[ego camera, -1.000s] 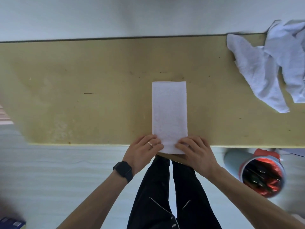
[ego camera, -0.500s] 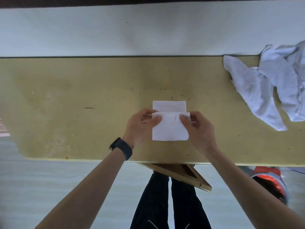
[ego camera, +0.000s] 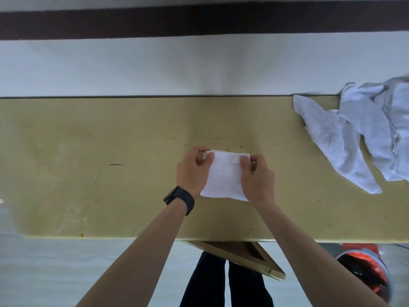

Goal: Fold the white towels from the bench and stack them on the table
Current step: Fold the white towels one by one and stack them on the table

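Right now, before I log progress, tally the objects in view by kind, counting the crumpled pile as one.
Folded white towel: 1, pinched by the left hand and right hand
Crumpled towel pile: 1, towels overlap, number unclear
Black watch: 1, on the left wrist
Red-lined bin: 1
Wooden frame: 1
Total: 5

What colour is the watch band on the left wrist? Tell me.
Black. The black watch band on the left wrist shows plainly in the head view.
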Action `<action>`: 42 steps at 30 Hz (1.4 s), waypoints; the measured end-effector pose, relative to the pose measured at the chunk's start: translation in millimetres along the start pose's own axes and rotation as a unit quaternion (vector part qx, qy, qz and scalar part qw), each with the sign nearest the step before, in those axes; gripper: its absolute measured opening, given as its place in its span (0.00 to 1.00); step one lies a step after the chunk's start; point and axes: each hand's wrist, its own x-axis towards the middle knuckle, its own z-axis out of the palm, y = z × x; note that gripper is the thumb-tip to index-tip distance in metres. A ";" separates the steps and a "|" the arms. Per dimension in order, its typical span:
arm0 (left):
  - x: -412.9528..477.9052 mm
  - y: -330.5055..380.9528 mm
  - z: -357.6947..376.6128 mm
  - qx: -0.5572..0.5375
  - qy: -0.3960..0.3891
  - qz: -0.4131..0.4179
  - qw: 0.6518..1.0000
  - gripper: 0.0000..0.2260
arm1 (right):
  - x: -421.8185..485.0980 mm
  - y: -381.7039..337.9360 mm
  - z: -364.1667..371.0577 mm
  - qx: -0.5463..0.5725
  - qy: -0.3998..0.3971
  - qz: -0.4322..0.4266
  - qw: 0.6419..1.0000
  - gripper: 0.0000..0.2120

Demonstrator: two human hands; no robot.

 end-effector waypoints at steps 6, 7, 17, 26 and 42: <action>7.5 5.5 2.4 0.034 -0.002 0.006 0.999 0.03 | 8.3 -5.4 -0.8 -0.046 -0.002 0.005 0.999 0.14; 8.6 6.7 2.7 0.044 -0.002 0.005 0.999 0.03 | 9.0 -6.3 -0.5 -0.056 -0.002 0.004 0.998 0.13; 10.9 17.0 2.6 0.196 0.030 0.007 0.980 0.09 | 6.3 -12.3 -0.8 -0.220 0.034 -0.022 0.975 0.14; 2.9 21.0 12.7 0.240 0.018 -0.071 0.968 0.19 | 1.1 -20.2 -5.7 -0.178 0.016 0.071 0.981 0.18; -1.9 26.1 -1.0 0.066 -0.054 -0.066 0.994 0.09 | 3.5 -12.4 -32.0 0.013 -0.115 0.036 0.993 0.08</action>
